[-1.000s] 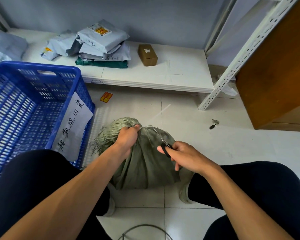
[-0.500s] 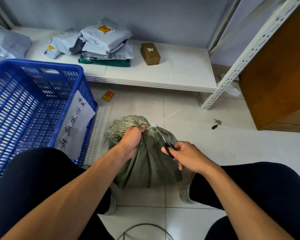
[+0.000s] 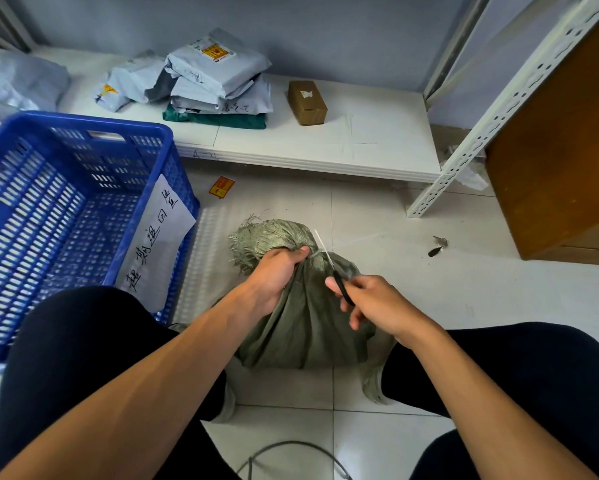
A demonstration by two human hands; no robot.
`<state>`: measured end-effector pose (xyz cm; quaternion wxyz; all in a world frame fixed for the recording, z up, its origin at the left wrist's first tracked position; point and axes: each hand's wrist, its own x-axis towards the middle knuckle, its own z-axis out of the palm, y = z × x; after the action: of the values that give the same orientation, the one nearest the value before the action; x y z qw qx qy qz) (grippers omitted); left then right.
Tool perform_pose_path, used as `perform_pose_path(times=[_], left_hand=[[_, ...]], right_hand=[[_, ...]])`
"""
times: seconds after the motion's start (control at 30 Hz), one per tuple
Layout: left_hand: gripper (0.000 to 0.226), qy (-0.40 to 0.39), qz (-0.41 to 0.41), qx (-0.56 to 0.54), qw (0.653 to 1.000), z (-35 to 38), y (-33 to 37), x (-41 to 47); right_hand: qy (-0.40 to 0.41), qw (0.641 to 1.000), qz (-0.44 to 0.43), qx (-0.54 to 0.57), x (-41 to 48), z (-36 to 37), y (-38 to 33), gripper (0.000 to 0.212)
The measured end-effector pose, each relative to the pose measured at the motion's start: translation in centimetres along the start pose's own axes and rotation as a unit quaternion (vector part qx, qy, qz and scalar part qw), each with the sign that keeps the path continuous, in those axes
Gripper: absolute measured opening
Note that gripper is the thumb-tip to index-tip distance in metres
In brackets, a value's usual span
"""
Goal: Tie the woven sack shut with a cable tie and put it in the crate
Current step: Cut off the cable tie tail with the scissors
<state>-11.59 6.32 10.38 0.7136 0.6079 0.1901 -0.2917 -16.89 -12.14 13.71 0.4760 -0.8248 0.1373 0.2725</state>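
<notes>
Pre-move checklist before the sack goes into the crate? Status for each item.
1. Neck gathered: ok, left hand grips the bunched neck of the woven sack.
2. Cable tie cinched: cannot tell, only a thin pale band shows beside the thumb.
3. Tie tail trimmed: cannot tell, the blades hide it.
4. Scissors set aside: not ok, right hand holds them at the neck.
5. Blue crate has room: ok, visible interior is empty.
6. Sack free to lift: ok, it sits on the floor between the knees.
</notes>
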Motion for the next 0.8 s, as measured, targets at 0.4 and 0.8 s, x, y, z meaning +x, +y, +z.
perform_pose_path(times=[0.4,0.8], left_hand=[[0.039,0.013,0.000,0.024,1.000,0.8,1.3,-1.5],[0.061,0.064,0.008,0.096,0.993,0.7,1.4,-1.4]], right_hand=[[-0.107,0.969,0.027,0.221,0.7,-0.1,0.1,0.070],[-0.085,0.975,0.000,0.207,0.8,0.7,0.6,0.053]])
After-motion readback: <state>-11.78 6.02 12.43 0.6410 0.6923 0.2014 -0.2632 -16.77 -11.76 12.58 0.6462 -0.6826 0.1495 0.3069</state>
